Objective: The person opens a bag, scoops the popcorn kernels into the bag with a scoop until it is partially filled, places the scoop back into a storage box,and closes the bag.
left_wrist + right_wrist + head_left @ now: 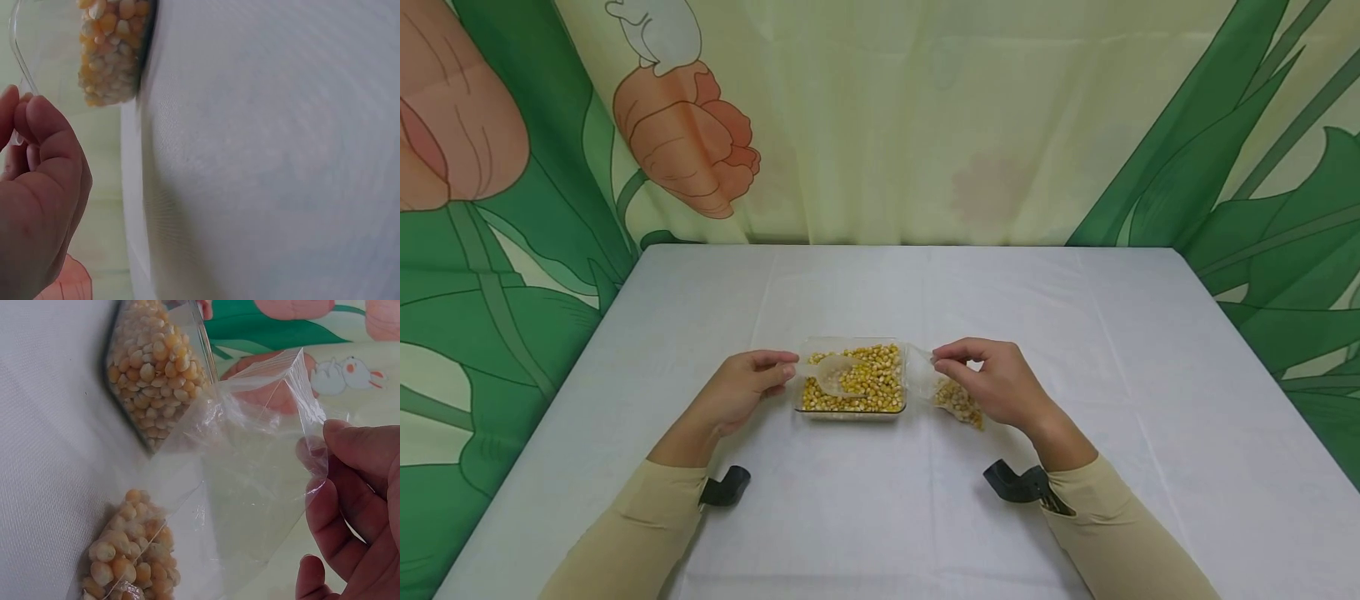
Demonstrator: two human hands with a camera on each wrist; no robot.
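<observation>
A clear rectangular container [850, 414] holds yellow corn kernels [883, 379] in the middle of the table. From its left side my left hand [741, 390] pinches the handle of a clear scoop [831, 375], whose bowl is over the kernels; whether it touches them I cannot tell. To the right of the container, my right hand [1000, 379] pinches the upper edge of a transparent plastic bag [250, 469] between thumb and fingers. Corn kernels [134, 550] lie in the bag's bottom, which rests on the table. The bag's mouth stands beside the container's right wall.
A white cloth covers the table [865, 517]. Behind it hangs a curtain [880, 125] printed with tulips, leaves and a rabbit. A black wrist mount [726, 486] sticks out from the left sleeve, another [1015, 482] from the right sleeve.
</observation>
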